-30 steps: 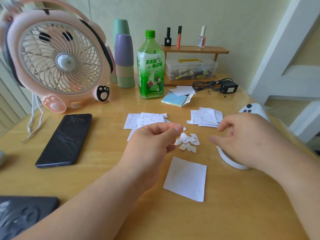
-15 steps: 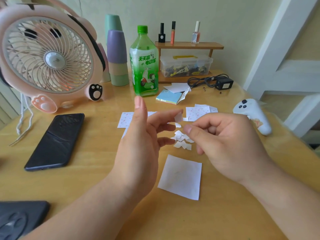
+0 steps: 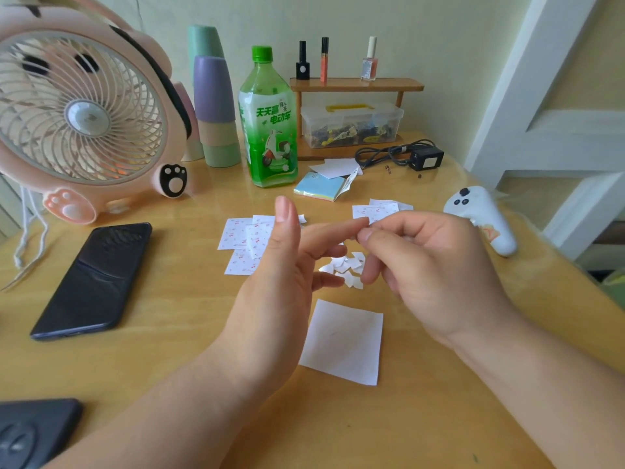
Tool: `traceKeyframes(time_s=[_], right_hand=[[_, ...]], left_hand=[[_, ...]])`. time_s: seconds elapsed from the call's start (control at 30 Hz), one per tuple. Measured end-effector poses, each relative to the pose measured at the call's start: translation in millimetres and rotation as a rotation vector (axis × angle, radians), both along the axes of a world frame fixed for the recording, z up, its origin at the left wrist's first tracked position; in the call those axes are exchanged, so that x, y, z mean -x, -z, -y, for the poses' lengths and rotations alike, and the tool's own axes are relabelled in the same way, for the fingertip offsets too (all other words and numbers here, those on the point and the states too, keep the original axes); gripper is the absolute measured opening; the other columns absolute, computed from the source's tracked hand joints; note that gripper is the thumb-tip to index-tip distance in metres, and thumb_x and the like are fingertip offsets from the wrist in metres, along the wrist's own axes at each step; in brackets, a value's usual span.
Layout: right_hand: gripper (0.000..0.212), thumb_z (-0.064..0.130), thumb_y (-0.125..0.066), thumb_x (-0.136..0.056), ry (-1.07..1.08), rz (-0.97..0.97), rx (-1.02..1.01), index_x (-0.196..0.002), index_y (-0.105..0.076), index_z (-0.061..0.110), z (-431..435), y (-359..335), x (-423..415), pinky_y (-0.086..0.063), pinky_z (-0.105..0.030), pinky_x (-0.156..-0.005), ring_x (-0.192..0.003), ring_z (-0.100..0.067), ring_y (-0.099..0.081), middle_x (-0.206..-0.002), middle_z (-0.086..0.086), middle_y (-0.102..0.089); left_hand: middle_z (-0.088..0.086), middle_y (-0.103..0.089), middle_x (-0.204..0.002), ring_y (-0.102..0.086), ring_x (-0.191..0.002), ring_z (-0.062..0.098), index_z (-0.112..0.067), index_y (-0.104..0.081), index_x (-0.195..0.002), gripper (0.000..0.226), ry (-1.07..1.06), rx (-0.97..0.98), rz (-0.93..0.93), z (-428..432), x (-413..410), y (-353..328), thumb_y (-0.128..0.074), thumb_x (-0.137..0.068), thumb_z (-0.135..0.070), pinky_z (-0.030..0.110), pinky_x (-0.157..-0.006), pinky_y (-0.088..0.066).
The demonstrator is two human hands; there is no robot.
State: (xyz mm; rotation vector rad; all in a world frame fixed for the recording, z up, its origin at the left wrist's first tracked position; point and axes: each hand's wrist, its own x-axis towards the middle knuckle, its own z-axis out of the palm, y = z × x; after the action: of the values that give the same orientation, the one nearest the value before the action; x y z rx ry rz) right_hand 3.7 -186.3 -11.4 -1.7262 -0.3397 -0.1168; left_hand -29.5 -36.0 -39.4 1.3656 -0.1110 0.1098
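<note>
My left hand [image 3: 280, 282] is raised over the wooden table [image 3: 169, 333] with thumb up and fingers spread straight. My right hand [image 3: 429, 265] meets its index fingertip, thumb and forefinger pinching a tiny white paper scrap [image 3: 369, 226] that is mostly hidden by the fingers. Below the hands lies a small pile of cut white scraps [image 3: 345, 267]. A plain white paper square [image 3: 341, 343] lies nearer to me. Red-patterned sheets lie at the left [image 3: 243, 242] and at the right [image 3: 375, 209].
A black phone [image 3: 94, 279] lies at the left, a pink fan [image 3: 81, 116] behind it. Stacked cups [image 3: 213, 106], a green bottle [image 3: 269, 130], a note pad [image 3: 318, 191], a charger [image 3: 426, 157] and a white controller [image 3: 483, 218] ring the back and right.
My left hand opened from a pinch and rose with fingers spread. My right hand moved left to it and closed on the scrap at the left index fingertip.
</note>
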Motion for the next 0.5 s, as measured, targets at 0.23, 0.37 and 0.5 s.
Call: traceKeyframes(time_s=[0.23, 0.37, 0.5], right_hand=[[0.029, 0.004, -0.066, -0.090, -0.014, -0.072, -0.045, -0.062, -0.071, 0.012, -1.7, 1.3, -3.1, -0.035, -0.013, -0.044, -0.042, -0.007, -0.047, -0.057, -0.010, -0.068], [0.025, -0.002, -0.063, -0.088, -0.026, -0.168, -0.136, -0.065, -0.067, 0.006, -4.5, -0.2, -2.7, -0.031, -0.015, -0.038, -0.039, -0.011, -0.040, -0.055, -0.014, -0.063], [0.023, -0.004, -0.057, -0.088, -0.050, -0.160, -0.125, -0.065, -0.059, -0.004, -3.0, 3.7, -6.1, -0.032, -0.017, -0.038, -0.042, -0.016, -0.040, -0.056, -0.016, -0.062]], left_hand=[[0.004, -0.069, -0.128, -0.058, -0.106, 0.013, -0.019, -0.077, -0.118, 0.086, 0.025, 0.048, -0.051, 1.4, -0.7, 0.0, -0.021, -0.085, -0.075, 0.037, -0.091, -0.044], [0.004, -0.072, -0.120, -0.057, -0.102, 0.018, -0.008, -0.076, -0.117, 0.086, 0.067, 0.199, -0.162, 1.2, 0.5, -5.1, -0.029, -0.090, -0.075, 0.040, -0.090, -0.042], [0.008, -0.069, -0.110, -0.057, -0.098, 0.021, -0.003, -0.076, -0.114, 0.082, 0.076, 0.323, -0.254, -2.4, 1.3, -8.2, -0.032, -0.094, -0.069, 0.038, -0.084, -0.044]])
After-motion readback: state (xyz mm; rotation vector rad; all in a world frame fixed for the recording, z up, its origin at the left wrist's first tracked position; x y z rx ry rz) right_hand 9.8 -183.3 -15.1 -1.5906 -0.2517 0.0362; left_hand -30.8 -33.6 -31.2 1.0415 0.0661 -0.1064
